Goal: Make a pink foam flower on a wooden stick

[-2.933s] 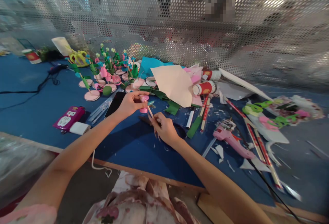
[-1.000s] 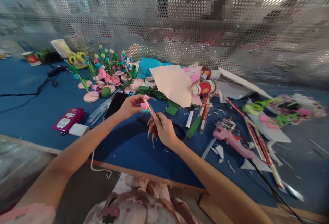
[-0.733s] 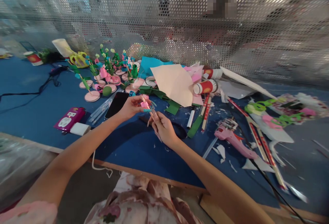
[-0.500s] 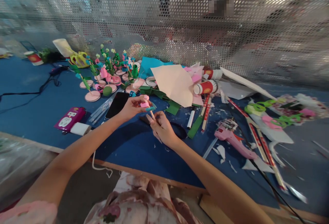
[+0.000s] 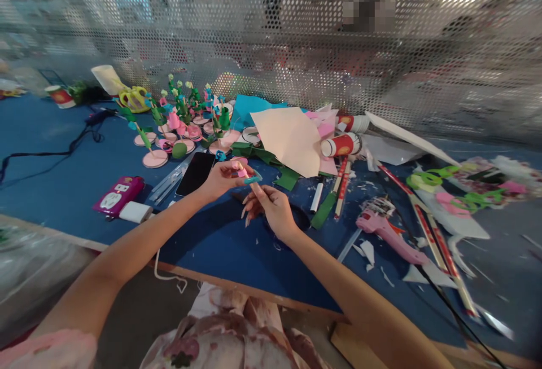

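Note:
Above the blue table, my left hand pinches the top of a thin wooden stick with pink paper on it. A strip of teal paper curls around the stick just below the pink. My right hand grips the stick's lower end between thumb and fingers, its other fingers curled loosely beneath. Left of my hands lies a dark phone. Behind it, several small paper flowers on sticks stand on round pink bases. A sheet of pale pink paper lies beyond my right hand.
At right rest a pink glue gun, green scissors, paper scraps and red-and-white wrapped sticks. A paper cup lies on its side. A purple power adapter sits at left. Perforated metal borders the table's back.
My right hand has turned and its fingers have spread a little below the stick. Both hands have shifted slightly right and down in view, still on the stick.

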Action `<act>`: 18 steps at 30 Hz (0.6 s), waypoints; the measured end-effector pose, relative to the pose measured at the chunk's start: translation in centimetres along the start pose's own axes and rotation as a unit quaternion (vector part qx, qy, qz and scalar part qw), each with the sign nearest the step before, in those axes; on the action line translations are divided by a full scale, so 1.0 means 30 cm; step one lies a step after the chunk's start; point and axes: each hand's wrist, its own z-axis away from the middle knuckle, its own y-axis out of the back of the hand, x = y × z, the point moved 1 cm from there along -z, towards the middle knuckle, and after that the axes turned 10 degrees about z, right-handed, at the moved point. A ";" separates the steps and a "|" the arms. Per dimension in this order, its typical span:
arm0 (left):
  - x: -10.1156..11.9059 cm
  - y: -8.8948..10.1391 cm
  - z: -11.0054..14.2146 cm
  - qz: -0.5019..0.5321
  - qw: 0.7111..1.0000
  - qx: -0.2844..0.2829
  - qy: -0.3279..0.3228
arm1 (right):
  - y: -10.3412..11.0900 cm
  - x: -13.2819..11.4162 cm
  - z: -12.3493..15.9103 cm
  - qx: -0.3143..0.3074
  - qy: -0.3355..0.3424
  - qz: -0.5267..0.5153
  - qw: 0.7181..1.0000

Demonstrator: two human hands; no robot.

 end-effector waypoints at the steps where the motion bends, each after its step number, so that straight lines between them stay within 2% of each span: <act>1: -0.004 -0.002 0.001 0.003 1.000 0.001 0.003 | -0.001 0.002 0.000 0.000 0.004 0.004 1.000; 8: -0.004 -0.010 0.007 0.010 1.000 0.023 -0.002 | -0.009 0.010 0.000 -0.034 0.030 -0.021 0.999; 15: 0.003 -0.006 0.006 0.004 0.998 0.070 -0.006 | 0.013 0.008 0.001 0.023 0.019 0.067 0.997; 18: 0.000 -0.011 0.006 -0.006 0.996 0.084 -0.014 | 0.019 0.008 0.003 0.029 0.028 0.109 0.993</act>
